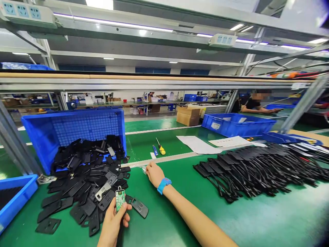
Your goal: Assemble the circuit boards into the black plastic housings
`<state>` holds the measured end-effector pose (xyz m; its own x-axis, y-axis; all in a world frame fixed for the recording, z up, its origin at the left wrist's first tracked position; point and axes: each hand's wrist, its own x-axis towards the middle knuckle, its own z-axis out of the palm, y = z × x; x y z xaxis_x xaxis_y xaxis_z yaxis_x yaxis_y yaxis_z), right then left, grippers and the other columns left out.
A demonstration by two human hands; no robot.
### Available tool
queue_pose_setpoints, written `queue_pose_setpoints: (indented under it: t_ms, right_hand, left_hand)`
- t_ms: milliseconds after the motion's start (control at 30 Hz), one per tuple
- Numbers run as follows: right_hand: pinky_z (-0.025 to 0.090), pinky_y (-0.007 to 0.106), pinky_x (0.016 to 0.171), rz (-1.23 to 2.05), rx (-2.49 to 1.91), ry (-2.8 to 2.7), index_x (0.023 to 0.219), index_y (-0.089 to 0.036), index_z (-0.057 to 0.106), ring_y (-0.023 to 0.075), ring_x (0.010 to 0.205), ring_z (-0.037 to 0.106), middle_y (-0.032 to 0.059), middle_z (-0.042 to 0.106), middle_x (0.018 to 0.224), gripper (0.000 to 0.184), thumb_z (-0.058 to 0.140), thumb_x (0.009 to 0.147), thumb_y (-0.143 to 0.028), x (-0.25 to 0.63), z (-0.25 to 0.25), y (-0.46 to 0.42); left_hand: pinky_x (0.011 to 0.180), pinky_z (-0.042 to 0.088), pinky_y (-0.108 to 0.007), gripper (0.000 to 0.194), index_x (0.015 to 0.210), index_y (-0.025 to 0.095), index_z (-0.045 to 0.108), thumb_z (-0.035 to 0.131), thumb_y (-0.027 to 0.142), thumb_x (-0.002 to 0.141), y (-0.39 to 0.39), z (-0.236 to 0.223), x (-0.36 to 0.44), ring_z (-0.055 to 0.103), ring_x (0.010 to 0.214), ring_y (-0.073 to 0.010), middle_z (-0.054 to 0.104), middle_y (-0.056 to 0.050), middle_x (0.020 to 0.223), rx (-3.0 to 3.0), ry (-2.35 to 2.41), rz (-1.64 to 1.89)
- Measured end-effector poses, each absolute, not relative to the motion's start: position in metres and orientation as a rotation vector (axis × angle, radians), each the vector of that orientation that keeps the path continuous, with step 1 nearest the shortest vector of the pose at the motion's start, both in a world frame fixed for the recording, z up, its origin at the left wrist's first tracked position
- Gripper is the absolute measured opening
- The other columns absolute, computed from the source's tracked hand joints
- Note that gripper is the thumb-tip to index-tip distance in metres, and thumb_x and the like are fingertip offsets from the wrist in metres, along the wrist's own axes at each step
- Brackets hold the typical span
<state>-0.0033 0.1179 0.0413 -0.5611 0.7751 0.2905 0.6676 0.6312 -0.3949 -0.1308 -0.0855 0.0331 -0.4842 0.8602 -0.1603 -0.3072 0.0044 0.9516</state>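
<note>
My left hand (117,216) is closed on a small green circuit board (120,199), thumb across its lower part; a pale metal loop shows at its top end. Just right of that hand lies a black plastic cover (140,207) with slots. My right hand (155,174), wearing a blue wristband (163,185), reaches to the middle of the bench with fingers bent together. At its fingertips is a crinkled, clear scrap of plastic (144,169); what the fingers hold is partly hidden. A heap of black plastic covers (84,192) spreads left of both hands.
A tipped blue crate (87,125) spills black parts at the left, beside another blue bin (20,202). A yellow screwdriver (161,149) and paper sheets (196,144) lie ahead. Black cabled parts (246,168) are rowed at right. A person (257,103) sits beyond a blue crate (238,125).
</note>
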Motion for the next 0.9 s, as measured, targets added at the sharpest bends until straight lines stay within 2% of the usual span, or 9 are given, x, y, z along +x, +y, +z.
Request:
queue_pose_setpoints:
  t_ms: [67, 133, 200, 233, 333, 433, 600, 700, 900]
  right_hand:
    - [0.035, 0.027, 0.062, 0.443, -1.105, -2.512, 0.079, -0.014, 0.062, 0.0165, 0.071, 0.054, 0.0037, 0.058, 0.077, 0.018, 0.055, 0.088, -0.029, 0.001, 0.036, 0.096]
    - [0.034, 0.025, 0.057, 0.559, -1.048, -2.618, 0.078, -0.017, 0.063, 0.0153, 0.065, 0.054, 0.0011, 0.058, 0.072, 0.027, 0.069, 0.076, -0.044, 0.007, 0.029, 0.072]
    - [0.035, 0.025, 0.058, 0.623, -0.997, -2.689, 0.076, -0.018, 0.062, 0.0178, 0.072, 0.055, 0.0023, 0.059, 0.077, 0.036, 0.079, 0.063, -0.047, 0.013, 0.024, 0.051]
    - [0.036, 0.025, 0.06, 0.644, -0.973, -2.701, 0.074, -0.018, 0.06, 0.0195, 0.077, 0.056, 0.0033, 0.06, 0.08, 0.034, 0.079, 0.062, -0.043, 0.016, 0.023, 0.043]
    - [0.039, 0.026, 0.062, 0.847, -0.932, -2.556, 0.071, -0.019, 0.053, 0.0176, 0.072, 0.056, 0.0008, 0.058, 0.07, 0.019, 0.065, 0.078, -0.032, 0.021, 0.024, 0.032]
    - [0.039, 0.023, 0.049, 1.231, -0.878, -2.143, 0.084, -0.02, 0.049, 0.012, 0.051, 0.051, -0.0039, 0.053, 0.062, 0.018, 0.048, 0.089, -0.037, 0.023, 0.03, 0.033]
    - [0.034, 0.019, 0.039, 1.624, -0.607, -1.879, 0.094, -0.018, 0.054, 0.0058, 0.043, 0.038, -0.0046, 0.044, 0.067, 0.034, 0.048, 0.087, -0.051, 0.024, 0.042, 0.03]
    - [0.034, 0.018, 0.039, 1.664, -0.589, -1.879, 0.09, -0.016, 0.056, 0.0053, 0.045, 0.038, -0.0042, 0.046, 0.065, 0.033, 0.055, 0.085, -0.049, 0.023, 0.047, 0.022]
    - [0.041, 0.018, 0.042, 1.807, -0.663, -1.788, 0.086, -0.017, 0.051, 0.0086, 0.049, 0.049, -0.0027, 0.054, 0.062, 0.037, 0.06, 0.079, -0.052, 0.017, 0.042, 0.016]
  left_hand:
    - [0.046, 0.043, -0.019, 0.063, 0.111, 0.014, 0.053, 0.08, 0.04, 0.061, -0.088, 0.035, -0.131, 0.055, 0.058, -0.0114, 0.069, -0.008, 0.084, 0.583, 1.332, 1.627]
    - [0.049, 0.044, -0.02, 0.064, 0.113, 0.014, 0.053, 0.081, 0.037, 0.061, -0.09, 0.037, -0.131, 0.058, 0.062, -0.0126, 0.069, -0.009, 0.088, 0.57, 1.321, 1.616]
    - [0.05, 0.045, -0.021, 0.063, 0.114, 0.015, 0.054, 0.08, 0.038, 0.061, -0.091, 0.038, -0.131, 0.059, 0.063, -0.0132, 0.068, -0.01, 0.092, 0.576, 1.333, 1.603]
    - [0.05, 0.045, -0.021, 0.063, 0.113, 0.014, 0.054, 0.079, 0.039, 0.062, -0.091, 0.038, -0.131, 0.059, 0.064, -0.0134, 0.068, -0.011, 0.094, 0.583, 1.341, 1.592]
    - [0.052, 0.046, -0.022, 0.061, 0.113, 0.015, 0.054, 0.078, 0.042, 0.064, -0.092, 0.038, -0.131, 0.061, 0.065, -0.0137, 0.068, -0.012, 0.098, 0.611, 1.348, 1.545]
    - [0.052, 0.047, -0.022, 0.059, 0.112, 0.015, 0.054, 0.077, 0.041, 0.065, -0.091, 0.034, -0.131, 0.061, 0.065, -0.0138, 0.067, -0.012, 0.098, 0.642, 1.347, 1.523]
    - [0.053, 0.048, -0.022, 0.058, 0.112, 0.015, 0.056, 0.079, 0.038, 0.064, -0.091, 0.027, -0.127, 0.063, 0.069, -0.0166, 0.066, -0.011, 0.096, 0.731, 1.303, 1.425]
    - [0.055, 0.048, -0.022, 0.055, 0.108, 0.014, 0.06, 0.082, 0.032, 0.06, -0.093, 0.024, -0.123, 0.064, 0.07, -0.0171, 0.065, -0.008, 0.089, 0.785, 1.235, 1.36]
    - [0.061, 0.05, -0.024, 0.056, 0.109, 0.015, 0.059, 0.082, 0.033, 0.061, -0.094, 0.029, -0.117, 0.065, 0.075, -0.0179, 0.063, -0.012, 0.102, 0.779, 1.189, 1.272]
